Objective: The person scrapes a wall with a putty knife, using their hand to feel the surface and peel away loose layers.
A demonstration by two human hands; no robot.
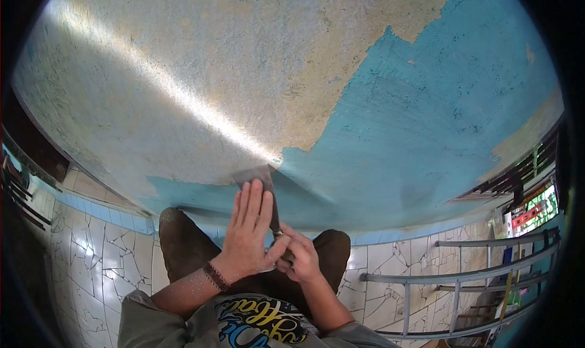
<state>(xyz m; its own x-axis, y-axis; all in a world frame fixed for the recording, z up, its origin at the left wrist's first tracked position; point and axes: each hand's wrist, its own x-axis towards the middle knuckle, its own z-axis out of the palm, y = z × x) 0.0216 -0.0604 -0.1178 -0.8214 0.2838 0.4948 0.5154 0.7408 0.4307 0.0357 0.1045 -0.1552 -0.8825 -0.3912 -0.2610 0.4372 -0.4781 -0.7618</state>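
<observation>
- Scraping looked to be in hand: the scraper [253, 176] blade lay on the wall [183, 74] at the edge of the blue paint [414, 135].
- The left hand [247, 226] pressed the blade with flat, open fingers; the right hand [300, 258] was closed round the handle.
- The next push probably called for steady pressure.

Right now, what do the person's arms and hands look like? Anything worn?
Both hands are bare, no gloves. The left hand has a dark braided wristband at the wrist, and its forearm is flecked with pale dust. The right hand shows no band. Loose grey sleeves cover the upper arms.
</observation>
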